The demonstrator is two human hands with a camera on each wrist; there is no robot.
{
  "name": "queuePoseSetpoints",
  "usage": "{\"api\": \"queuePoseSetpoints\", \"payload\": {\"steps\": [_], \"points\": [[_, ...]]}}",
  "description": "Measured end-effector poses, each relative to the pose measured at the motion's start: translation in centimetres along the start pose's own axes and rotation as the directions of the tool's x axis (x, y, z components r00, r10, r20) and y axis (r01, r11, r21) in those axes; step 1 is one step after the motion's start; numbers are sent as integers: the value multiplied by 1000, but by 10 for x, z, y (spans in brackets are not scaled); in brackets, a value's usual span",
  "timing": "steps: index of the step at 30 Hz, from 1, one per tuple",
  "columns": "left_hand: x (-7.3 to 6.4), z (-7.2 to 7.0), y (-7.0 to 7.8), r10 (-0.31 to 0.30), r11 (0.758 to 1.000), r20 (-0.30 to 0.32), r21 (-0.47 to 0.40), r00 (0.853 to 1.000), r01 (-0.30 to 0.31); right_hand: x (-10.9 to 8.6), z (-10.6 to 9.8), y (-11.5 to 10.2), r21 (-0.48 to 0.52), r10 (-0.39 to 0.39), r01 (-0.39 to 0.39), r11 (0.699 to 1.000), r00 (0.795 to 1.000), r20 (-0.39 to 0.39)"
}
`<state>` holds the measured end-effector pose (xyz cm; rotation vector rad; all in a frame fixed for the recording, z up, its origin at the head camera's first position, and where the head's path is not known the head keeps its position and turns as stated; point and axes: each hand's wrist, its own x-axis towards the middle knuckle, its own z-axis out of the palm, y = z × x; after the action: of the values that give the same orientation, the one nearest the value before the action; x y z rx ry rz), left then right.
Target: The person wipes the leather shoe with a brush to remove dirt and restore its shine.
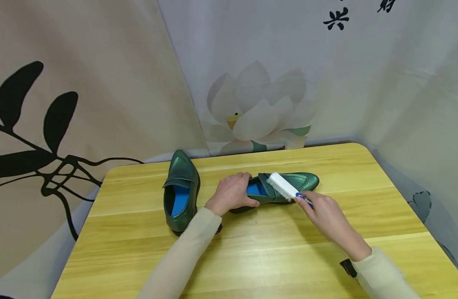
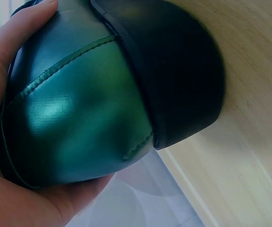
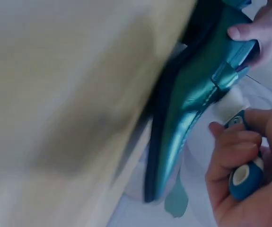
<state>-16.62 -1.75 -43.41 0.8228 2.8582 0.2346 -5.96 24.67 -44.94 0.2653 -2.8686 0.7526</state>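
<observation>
A dark green loafer (image 1: pixel 301 181) with a blue insole lies on the table, its toe pointing right in the head view. My left hand (image 1: pixel 232 192) grips it round the heel, thumb on the near side; the left wrist view shows the heel's stitched back (image 2: pixel 79 104) and black sole (image 2: pixel 178 71) close up. In my right hand (image 1: pixel 327 214) is a white brush (image 1: pixel 285 185) with a blue-and-white handle (image 3: pixel 247 179). Its pale bristles meet the loafer's upper near the strap. The matching loafer (image 1: pixel 181 193) stands left of my left hand, toe to the back.
The yellow wood-grain table (image 1: pixel 251 265) has a rounded back right corner. Behind it hangs a pale curtain (image 1: pixel 139 83) printed with a lotus, dark leaves and characters. A black band (image 1: pixel 348 268) sits at my right wrist.
</observation>
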Motion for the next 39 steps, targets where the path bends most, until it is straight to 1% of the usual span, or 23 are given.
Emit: {"api": "queuePoseSetpoints", "payload": {"steps": [3, 5, 7, 11, 13, 14, 16, 21, 22, 24, 26, 29, 32, 34, 37, 39], "points": [[1, 0, 0, -12, 1000, -3, -3, 1000, 12, 21, 3, -5, -25, 18, -18, 1000, 1000, 12], [2, 0, -1, -12, 1000, -1, -9, 1000, 12, 24, 3, -5, -43, 15, -14, 999, 1000, 22], [1, -1, -1, -7, 1000, 5, -17, 1000, 7, 18, 0, -3, -41, -1, 3, 999, 999, 41], [-2, -3, -3, -5, 1000, 16, -22, 1000, 6, -7, -6, 5, 8, -56, 56, 998, 996, 66], [-3, -4, -4, -12, 1000, 23, -18, 1000, 12, -12, -6, 6, 27, -71, 69, 997, 995, 70], [-4, -4, -4, -14, 1000, 27, -15, 1000, 15, -12, -5, 6, 26, -70, 68, 997, 995, 74], [-4, -5, -4, -17, 1000, 36, -12, 999, 18, -4, -3, 3, 4, -58, 58, 998, 995, 80], [-2, -4, -1, -12, 1000, 40, -21, 999, 13, 29, 2, -11, -50, -2, 6, 999, 997, 83], [-1, -4, 0, -9, 1000, 40, -22, 999, 10, 33, 2, -13, -48, 10, -6, 999, 997, 77], [0, -5, 2, -4, 1000, 43, -26, 999, 5, 35, 1, -13, -39, 33, -31, 999, 998, 57], [1, -4, 4, -1, 1000, 51, -23, 999, 2, 28, -2, -8, -17, 66, -65, 998, 997, 30], [3, -5, 5, -9, 1000, 64, -14, 998, 10, 7, -8, 0, -7, 91, -92, 996, 995, -34], [3, -6, 4, -25, 1000, 76, -6, 997, 25, -14, -9, 6, -26, 77, -79, 997, 994, -82], [3, -6, 3, -32, 999, 82, -9, 996, 32, -22, -7, 7, -32, 45, -48, 998, 995, -88], [3, -6, 3, -32, 999, 78, -11, 996, 33, -27, -2, 10, -34, -3, 1, 999, 998, -68], [3, -5, 4, -23, 1000, 74, -13, 997, 24, -27, -2, 15, -58, 3, -7, 998, 998, -64]]}}
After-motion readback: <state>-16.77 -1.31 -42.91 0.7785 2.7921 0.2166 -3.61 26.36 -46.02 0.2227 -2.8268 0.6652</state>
